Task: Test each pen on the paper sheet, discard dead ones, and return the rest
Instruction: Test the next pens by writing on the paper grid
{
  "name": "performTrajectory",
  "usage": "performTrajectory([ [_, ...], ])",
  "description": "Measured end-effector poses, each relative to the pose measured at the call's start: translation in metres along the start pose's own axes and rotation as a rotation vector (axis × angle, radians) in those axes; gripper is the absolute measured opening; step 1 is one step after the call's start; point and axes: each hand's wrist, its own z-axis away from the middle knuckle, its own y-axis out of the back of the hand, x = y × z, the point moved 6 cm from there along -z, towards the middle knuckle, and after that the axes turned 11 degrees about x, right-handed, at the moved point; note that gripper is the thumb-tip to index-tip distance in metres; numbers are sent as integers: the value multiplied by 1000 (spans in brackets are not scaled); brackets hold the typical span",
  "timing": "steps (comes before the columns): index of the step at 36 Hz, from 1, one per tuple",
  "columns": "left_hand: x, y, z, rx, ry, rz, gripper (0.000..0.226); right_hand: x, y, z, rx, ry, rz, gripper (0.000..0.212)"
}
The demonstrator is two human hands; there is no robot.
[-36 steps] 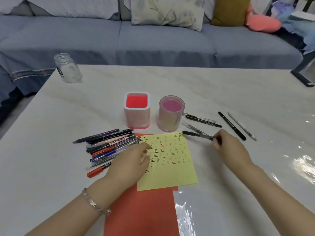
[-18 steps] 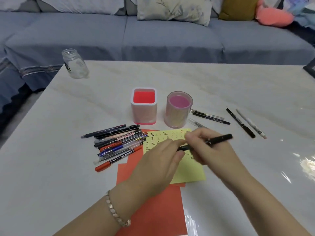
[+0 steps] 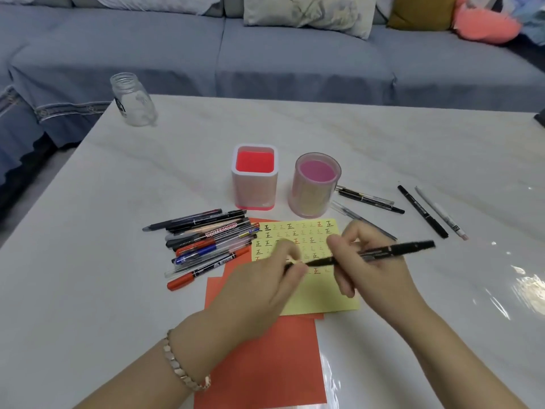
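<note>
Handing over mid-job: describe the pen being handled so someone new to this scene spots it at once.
On the white table, find the yellow sheet. Just above it the black pen is held level, the right hand gripping its barrel and the left hand pinching its other end. It is the only pen off the tabletop; the pen pile lies flat.

Your right hand (image 3: pixel 377 276) grips the black pen (image 3: pixel 398 250) over the yellow paper sheet (image 3: pixel 324 299); your left hand (image 3: pixel 265 287) pinches its lower end.
</note>
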Motion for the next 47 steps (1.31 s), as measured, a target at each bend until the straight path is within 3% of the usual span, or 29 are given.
performTrajectory([
  [4, -51, 6, 17, 131, 238, -193, 6, 29, 21, 2, 73, 109, 246, 19],
  [6, -72, 3, 27, 128, 238, -317, 8, 55, 23, 6, 58, 146, 454, 7],
  [7, -80, 1, 31, 134, 185, -402, 12, 66, 22, 7, 33, 163, 549, 10],
  [10, -95, -2, 42, 198, 70, -557, 25, 95, 8, 8, -127, 183, 738, 52],
  [15, -96, -4, 42, 247, 60, -584, 33, 118, -8, 9, -247, 213, 888, 66],
  [18, -81, -16, 36, 213, 11, -469, 40, 122, -7, 7, -232, 228, 861, 69],
  [22, -68, -44, 29, 22, -75, -421, 54, 125, -5, 5, -205, 231, 820, 79],
  [25, -72, -58, 25, -94, -48, -471, 61, 119, -1, 5, -140, 252, 746, 62],
  [27, -78, -63, 24, -131, -25, -471, 63, 103, 5, 6, 0, 278, 631, 47],
  [31, -83, -64, 25, -99, -11, -469, 63, 83, 13, 4, 156, 113, 249, 29],
  [34, -84, -65, 25, -45, -23, -428, 63, 87, 18, -3, 247, 19, 140, 39],
  [38, -85, -65, 24, 1, -21, -395, 63, 88, 10, -8, 339, -62, 35, 19],
  [47, -86, -65, 23, 51, -12, -350, 63, 118, -13, -9, 589, -146, 97, 47],
])
